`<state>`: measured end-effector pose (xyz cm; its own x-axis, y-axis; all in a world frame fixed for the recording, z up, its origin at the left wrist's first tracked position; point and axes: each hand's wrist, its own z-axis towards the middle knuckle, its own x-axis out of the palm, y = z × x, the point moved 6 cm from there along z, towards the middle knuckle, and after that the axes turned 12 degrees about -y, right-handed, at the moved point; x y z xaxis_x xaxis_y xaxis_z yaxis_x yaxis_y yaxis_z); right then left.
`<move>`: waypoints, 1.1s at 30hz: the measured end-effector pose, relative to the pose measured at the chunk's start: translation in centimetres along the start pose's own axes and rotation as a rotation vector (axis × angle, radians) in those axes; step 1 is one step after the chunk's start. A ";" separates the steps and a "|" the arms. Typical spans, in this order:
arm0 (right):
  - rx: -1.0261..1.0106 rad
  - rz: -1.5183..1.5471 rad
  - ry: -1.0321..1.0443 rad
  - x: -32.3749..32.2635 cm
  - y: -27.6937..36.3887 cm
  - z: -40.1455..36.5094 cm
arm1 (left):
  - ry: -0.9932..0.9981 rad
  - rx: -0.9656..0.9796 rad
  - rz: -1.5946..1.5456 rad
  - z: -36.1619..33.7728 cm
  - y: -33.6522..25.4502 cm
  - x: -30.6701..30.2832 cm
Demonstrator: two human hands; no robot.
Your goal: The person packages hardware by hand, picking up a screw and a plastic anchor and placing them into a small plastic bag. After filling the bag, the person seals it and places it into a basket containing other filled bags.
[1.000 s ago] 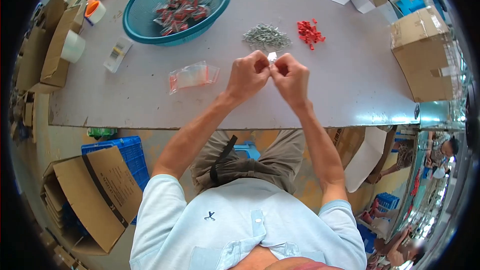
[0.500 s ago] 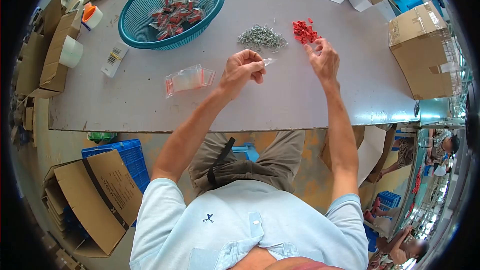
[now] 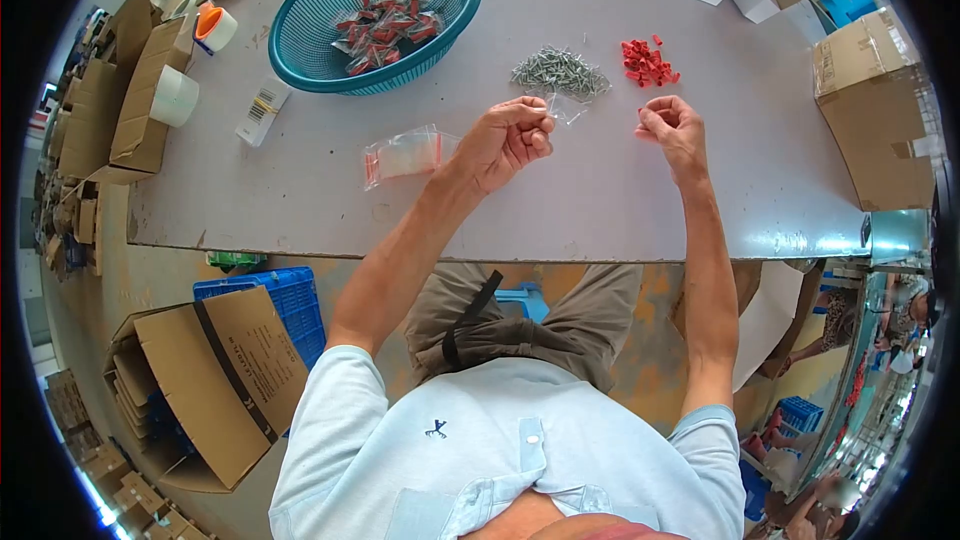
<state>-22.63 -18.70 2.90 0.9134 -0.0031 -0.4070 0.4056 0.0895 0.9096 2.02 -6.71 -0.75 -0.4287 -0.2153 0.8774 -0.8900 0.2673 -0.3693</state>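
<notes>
My left hand (image 3: 510, 143) is closed, pinching a small clear plastic bag (image 3: 567, 110) that sticks out to the right of its fingertips. Just beyond the bag lies a pile of small silver screws (image 3: 560, 71). My right hand (image 3: 676, 132) has its fingers pinched together, and a bit of red shows at the tips, apparently a small red plastic piece (image 3: 641, 112). It hovers just on the near side of a heap of similar red plastic pieces (image 3: 648, 63). To the left of my left wrist, flat clear bags with red edges (image 3: 402, 156) lie stacked on the table.
A teal mesh basket (image 3: 290, 68) holds several filled bags with red parts. Left of it are tape rolls (image 3: 215, 28), a barcode label card (image 3: 263, 112) and an open carton (image 3: 150, 105). A taped cardboard box (image 3: 872, 130) stands at the table's right.
My right hand has drawn back from the red heap toward me, now with red at its fingertips. The bag in my left hand shows more fully. The whole view has shifted slightly.
</notes>
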 end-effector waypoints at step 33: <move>0.182 0.508 0.207 7.5 3.3 -8.7 | -0.198 0.751 1.157 -1.6 0.9 2.4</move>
<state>-14.72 -9.81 2.16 0.9769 0.1923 0.0938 -0.0664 -0.1444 0.9873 0.49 -5.51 1.47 -0.9283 -0.3654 -0.0695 0.1384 -0.1659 -0.9764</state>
